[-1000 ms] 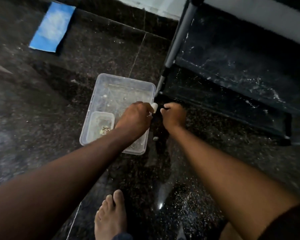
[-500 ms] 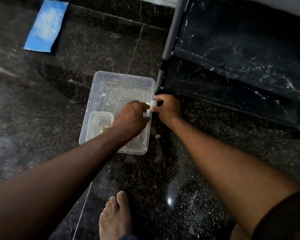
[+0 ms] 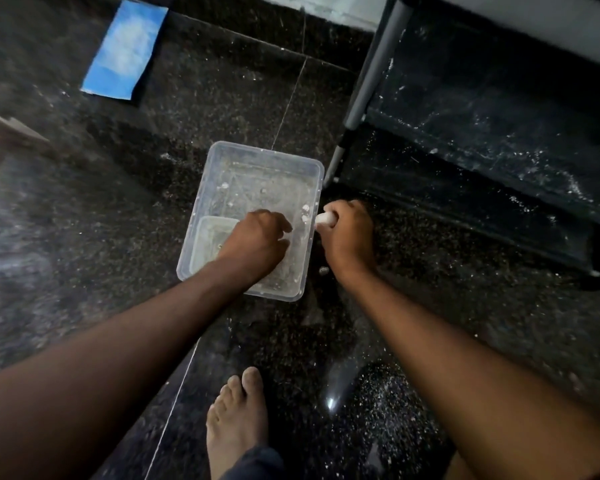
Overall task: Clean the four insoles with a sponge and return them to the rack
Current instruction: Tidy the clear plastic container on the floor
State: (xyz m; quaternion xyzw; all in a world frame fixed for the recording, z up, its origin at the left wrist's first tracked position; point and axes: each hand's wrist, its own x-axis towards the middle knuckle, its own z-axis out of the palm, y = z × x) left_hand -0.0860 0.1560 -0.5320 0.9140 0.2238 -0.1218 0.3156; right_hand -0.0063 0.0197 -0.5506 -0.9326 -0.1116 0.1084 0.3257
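The clear plastic tub [image 3: 219, 161] stands on the dark stone floor [image 3: 84, 220], just beside the foot of the rack [image 3: 465, 140], probably so that wash water is within reach of the shelves. A smaller clear container [image 3: 207, 244] sits inside the tub at its near left corner.

The left hand [image 3: 257, 242] is lowered into the tub with its fingers curled under; whether its grip contains anything cannot be told, since the fingers face away from the camera. The right hand [image 3: 349, 233] is positioned just outside the tub's right wall, its grip closed around a small white object [image 3: 324, 219] of which only one end protrudes (possibly the sponge, though too little shows to confirm). Holding it at the tub's edge would let drips fall near or into the water.

No insole can be identified in this view. The visible rack shelves are dark and wet-looking, with white flecks; nothing readable as an insole lies on them.

A blue cloth [image 3: 125, 50] lies flat on the floor, well apart from the tub. A bare foot [image 3: 238, 417] rests on the floor between the two forearms.
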